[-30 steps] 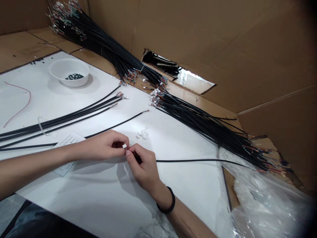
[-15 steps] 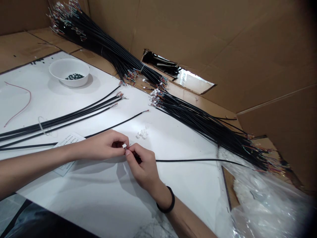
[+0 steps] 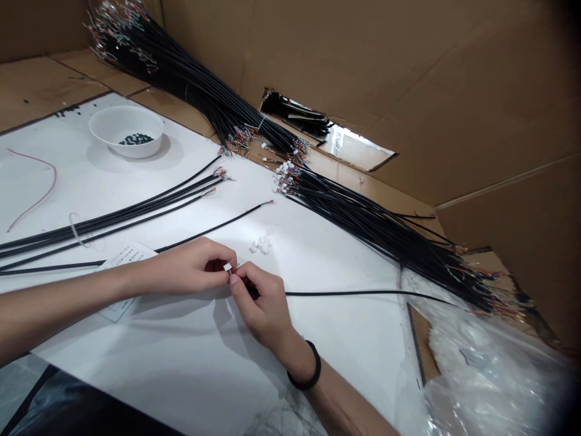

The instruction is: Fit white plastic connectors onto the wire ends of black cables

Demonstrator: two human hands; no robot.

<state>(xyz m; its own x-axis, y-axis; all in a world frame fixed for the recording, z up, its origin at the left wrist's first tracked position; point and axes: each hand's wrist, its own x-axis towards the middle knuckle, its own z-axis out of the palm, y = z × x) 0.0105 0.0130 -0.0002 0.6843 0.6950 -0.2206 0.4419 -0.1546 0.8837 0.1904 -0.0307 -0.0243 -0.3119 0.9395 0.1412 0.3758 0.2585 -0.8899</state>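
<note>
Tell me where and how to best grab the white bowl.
I'd pinch the near rim of the white bowl, coming from above on the person's side, thumb outside, fingertips just inside. It stands upright and wide open, the black pieces lie low inside, and that side faces bare tabletop. Keep it level.

The worktop [image 3: 345, 339] has a white surface bordered by brown cardboard [image 3: 59, 79]. Just beyond the fingers [image 3: 245, 297] sits a small heap of white plugs [image 3: 261, 244]. Left of them lie a printed card [image 3: 120, 307], loose black cables [image 3: 136, 209] and, farther off, a curved pink wire [image 3: 55, 175]. Beyond and left stands a white bowl [image 3: 149, 149]. One long cable [image 3: 345, 294] runs right from the fingers; a cable bundle [image 3: 385, 239] lies beyond and right, clear plastic [image 3: 481, 369] farther right.
</note>
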